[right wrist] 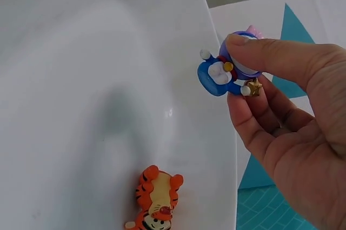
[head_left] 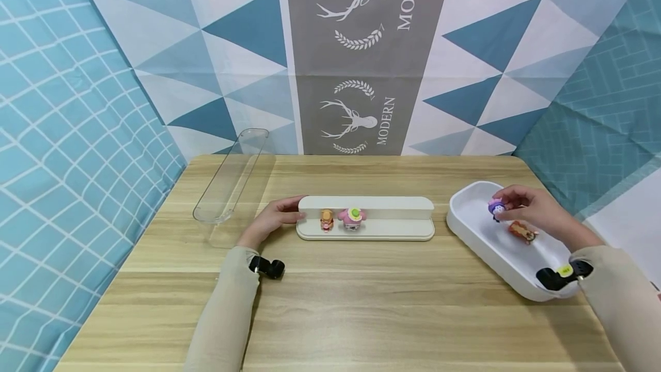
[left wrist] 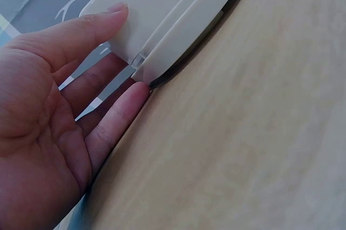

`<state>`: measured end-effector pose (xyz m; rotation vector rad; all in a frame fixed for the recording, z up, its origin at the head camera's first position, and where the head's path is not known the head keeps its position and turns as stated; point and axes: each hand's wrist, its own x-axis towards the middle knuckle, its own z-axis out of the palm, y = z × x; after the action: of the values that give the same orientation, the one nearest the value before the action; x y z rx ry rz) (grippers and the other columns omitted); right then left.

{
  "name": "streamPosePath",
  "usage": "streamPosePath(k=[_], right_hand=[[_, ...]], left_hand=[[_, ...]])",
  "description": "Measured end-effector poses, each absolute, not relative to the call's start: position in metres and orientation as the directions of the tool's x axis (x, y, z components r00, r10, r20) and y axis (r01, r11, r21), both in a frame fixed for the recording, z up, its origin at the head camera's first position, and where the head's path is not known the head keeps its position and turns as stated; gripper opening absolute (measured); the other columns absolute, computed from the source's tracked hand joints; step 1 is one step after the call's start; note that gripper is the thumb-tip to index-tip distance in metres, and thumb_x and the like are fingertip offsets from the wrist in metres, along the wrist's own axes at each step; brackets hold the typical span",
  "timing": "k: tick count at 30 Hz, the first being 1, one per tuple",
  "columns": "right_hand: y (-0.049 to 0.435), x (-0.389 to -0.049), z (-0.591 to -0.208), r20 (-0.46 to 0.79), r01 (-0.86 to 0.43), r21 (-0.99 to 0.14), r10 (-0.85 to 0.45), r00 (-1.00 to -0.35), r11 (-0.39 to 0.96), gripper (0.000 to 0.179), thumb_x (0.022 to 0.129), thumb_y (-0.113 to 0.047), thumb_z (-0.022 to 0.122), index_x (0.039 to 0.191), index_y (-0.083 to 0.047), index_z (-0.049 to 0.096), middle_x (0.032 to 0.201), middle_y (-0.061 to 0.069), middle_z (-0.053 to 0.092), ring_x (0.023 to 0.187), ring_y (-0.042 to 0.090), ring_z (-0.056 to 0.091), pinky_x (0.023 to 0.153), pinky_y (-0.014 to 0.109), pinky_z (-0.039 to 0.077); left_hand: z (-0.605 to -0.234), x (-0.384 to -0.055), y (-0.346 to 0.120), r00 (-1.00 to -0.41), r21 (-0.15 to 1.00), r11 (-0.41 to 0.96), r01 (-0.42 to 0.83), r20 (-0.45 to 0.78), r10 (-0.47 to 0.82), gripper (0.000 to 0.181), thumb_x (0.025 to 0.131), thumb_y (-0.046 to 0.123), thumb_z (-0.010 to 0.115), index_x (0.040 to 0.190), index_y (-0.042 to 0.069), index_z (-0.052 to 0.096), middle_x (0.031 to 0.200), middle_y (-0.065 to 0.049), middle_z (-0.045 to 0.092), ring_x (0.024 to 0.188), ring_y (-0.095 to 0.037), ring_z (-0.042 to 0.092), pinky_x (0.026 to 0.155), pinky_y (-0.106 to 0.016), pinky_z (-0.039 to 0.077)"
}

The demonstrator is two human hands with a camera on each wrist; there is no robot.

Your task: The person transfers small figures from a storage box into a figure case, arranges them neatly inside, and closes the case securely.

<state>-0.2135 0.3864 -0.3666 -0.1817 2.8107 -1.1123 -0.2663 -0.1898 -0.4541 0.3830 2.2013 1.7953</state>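
The left hand grips a cream stand, apparently to steady it, while the right hand pinches a blue figurine over a white tray.

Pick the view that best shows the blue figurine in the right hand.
Right wrist: the blue figurine looks large there, its body and gold star clear, though the right hand covers part of its head. Head view shows it small, with less detail. Left wrist doesn't show it.

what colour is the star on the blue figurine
Gold; the star on the blue figurine shows best in the right wrist view.
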Motion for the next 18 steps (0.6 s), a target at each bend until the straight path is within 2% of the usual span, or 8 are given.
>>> streamPosePath(k=[5,12,18], right_hand=[[0.384,-0.211,-0.365,-0.040,-0.059,-0.713,-0.125,-0.991,0.698,0.050,0.085,-0.023,0.081,0.124,0.001,0.060,0.103,0.008,0.063,0.086,0.016,0.055,0.071,0.026,0.053],[0.376,-0.207,-0.360,0.002,-0.043,-0.775,-0.065,-0.998,0.631,0.051,0.084,-0.023,0.082,0.125,-0.001,0.060,0.097,-0.014,0.065,0.086,0.007,0.058,0.073,0.024,0.054],[0.364,-0.205,-0.357,0.067,-0.080,-0.857,-0.043,-0.997,0.510,0.037,0.085,-0.012,0.081,0.118,-0.011,0.066,0.095,-0.020,0.065,0.085,0.003,0.059,0.070,0.019,0.054]], left_hand=[[-0.455,-0.267,-0.190,-0.922,0.983,0.179,0.039,-0.034,0.386,0.058,0.091,0.007,0.071,0.145,0.003,0.050,0.142,-0.017,0.054,0.122,-0.023,0.053,0.096,-0.026,0.044],[-0.455,-0.266,-0.190,-0.923,0.982,0.185,0.037,-0.037,0.383,0.059,0.091,0.009,0.072,0.145,0.004,0.051,0.143,-0.016,0.054,0.125,-0.025,0.051,0.097,-0.026,0.043],[-0.454,-0.266,-0.190,-0.924,0.981,0.189,0.039,-0.036,0.381,0.059,0.091,0.010,0.072,0.145,0.005,0.051,0.142,-0.016,0.054,0.126,-0.025,0.051,0.098,-0.028,0.042]])
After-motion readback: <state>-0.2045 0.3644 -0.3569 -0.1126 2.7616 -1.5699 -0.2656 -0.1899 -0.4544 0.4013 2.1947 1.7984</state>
